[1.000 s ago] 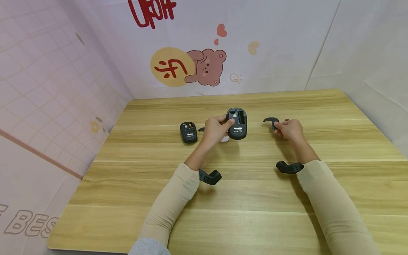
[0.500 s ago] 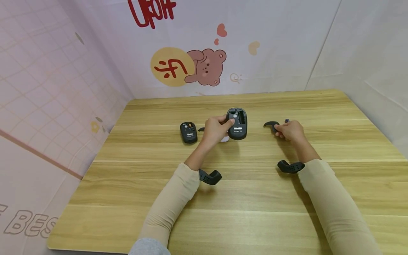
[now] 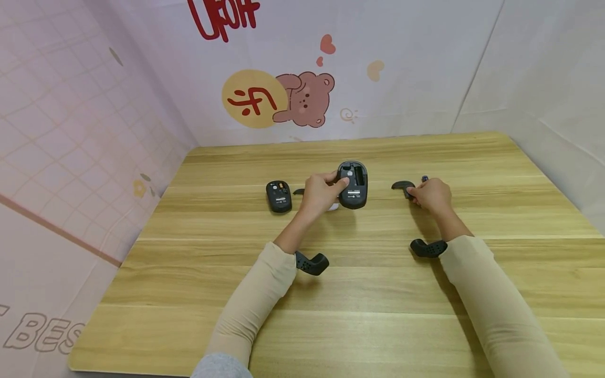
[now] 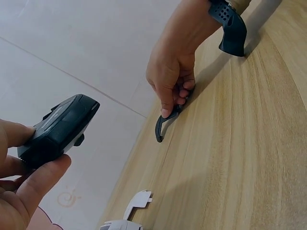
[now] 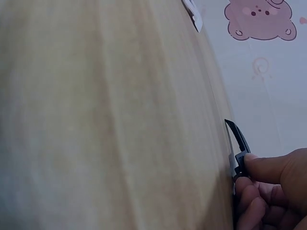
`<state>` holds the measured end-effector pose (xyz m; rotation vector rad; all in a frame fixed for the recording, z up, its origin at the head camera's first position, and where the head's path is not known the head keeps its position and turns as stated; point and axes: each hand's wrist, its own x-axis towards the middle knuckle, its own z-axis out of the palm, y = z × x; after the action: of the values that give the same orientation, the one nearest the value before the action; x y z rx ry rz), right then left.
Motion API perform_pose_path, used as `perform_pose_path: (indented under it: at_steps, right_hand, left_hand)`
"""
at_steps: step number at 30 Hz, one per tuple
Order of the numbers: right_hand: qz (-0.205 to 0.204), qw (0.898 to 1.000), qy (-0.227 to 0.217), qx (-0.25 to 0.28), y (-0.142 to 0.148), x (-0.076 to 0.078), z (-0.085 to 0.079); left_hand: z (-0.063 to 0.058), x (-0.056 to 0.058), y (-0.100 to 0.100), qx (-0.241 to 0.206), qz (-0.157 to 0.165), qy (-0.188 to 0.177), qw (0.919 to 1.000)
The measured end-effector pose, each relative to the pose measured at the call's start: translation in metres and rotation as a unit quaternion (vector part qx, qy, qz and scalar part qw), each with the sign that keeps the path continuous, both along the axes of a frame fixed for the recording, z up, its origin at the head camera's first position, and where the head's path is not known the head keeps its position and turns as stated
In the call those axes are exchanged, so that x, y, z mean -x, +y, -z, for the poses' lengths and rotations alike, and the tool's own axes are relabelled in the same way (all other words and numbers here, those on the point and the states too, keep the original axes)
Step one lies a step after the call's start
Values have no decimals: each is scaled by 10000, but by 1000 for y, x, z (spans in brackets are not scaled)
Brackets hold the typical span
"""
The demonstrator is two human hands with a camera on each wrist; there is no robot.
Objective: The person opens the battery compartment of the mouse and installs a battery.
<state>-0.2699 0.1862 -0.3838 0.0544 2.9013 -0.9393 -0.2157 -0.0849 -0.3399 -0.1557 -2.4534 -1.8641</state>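
Note:
My left hand [image 3: 319,194] grips a black computer mouse [image 3: 353,198] above the table. Its underside faces the head camera, showing an uncovered battery slot with nothing in it. Thumb and fingers of my right hand [image 3: 434,195] pinch a curved black battery cover [image 3: 402,185] close over the tabletop. In the right wrist view the thumb presses on the wide end of that cover [image 5: 242,143], and its thin tip points away from the hand. Just past the right fingers shows a small dark-blue item [image 3: 425,178], mostly hidden by the hand.
A second black mouse [image 3: 279,197] lies underside up on the wooden table [image 3: 359,283], an orange-and-black battery in it. Partly behind my left hand are a dark curved piece [image 3: 299,191] and something white [image 3: 333,207]. A white curved cover [image 4: 139,199] shows in the left wrist view.
The battery cover in my right hand has tilted and come down slightly toward the table. My left hand and its mouse have stayed nearly still.

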Motion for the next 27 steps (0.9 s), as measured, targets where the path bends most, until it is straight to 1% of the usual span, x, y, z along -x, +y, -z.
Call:
perform_pose_path:
  at_steps: [4,9,22,25,27]
  right_hand:
    - [112,9998,6,-132,-1,0,0]
    - [239,9997,-8,-13,-1,0,1]
    - [268,9996,43,70,0,1,3]
    - [266,9993,7,263,3,2,3]
    - [258,9980,-97,563,5,2,3]
  left_hand:
    - [0,0,0,72,10,24,10000]
    - [-1,0,0,71,3,-7,10000]
    - [-3,-3,2,88,13,10,10000]
    - [-4,-4,2,124,20,26,9999]
    - [-5,-4,2,156,37,49,9999]
